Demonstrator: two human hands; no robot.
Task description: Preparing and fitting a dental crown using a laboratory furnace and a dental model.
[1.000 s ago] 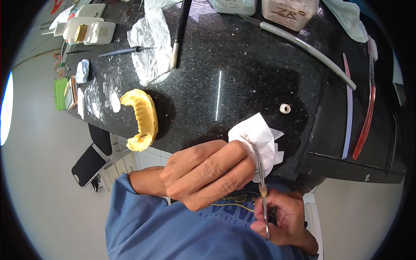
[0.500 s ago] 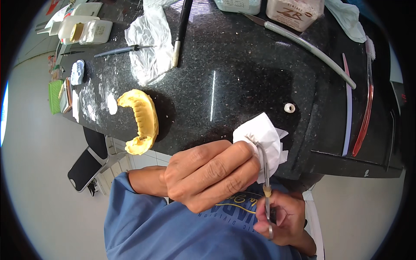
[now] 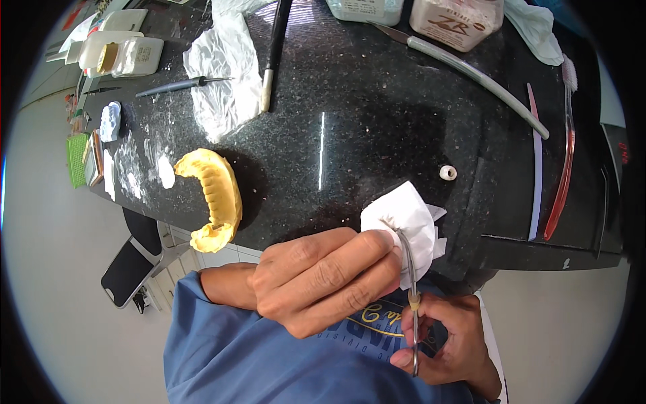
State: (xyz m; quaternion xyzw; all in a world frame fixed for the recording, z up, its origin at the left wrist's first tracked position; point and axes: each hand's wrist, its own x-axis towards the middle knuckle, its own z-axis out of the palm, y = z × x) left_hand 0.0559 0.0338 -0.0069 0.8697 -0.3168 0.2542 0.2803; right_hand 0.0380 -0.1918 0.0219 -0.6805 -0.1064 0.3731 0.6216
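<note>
A thin metal instrument [image 3: 412, 296] with a curved tip is gripped low on its handle by the right hand [image 3: 444, 340], while the left hand [image 3: 323, 279] is closed around a crumpled white tissue [image 3: 404, 229] pressed against the tip, apparently so that the tip can be wiped. Both are held at the near edge of the black stone countertop [image 3: 377, 135], close to the body, presumably for steadiness. A yellow dental arch cast [image 3: 212, 195] is seen to the left of the tissue on the countertop, well apart from it. A small white ring [image 3: 447, 173] lies just beyond the tissue. Farther back, a second crumpled tissue [image 3: 222, 74], a dark-handled brush [image 3: 272, 54] and a long grey tool [image 3: 471, 74] are laid out.
</note>
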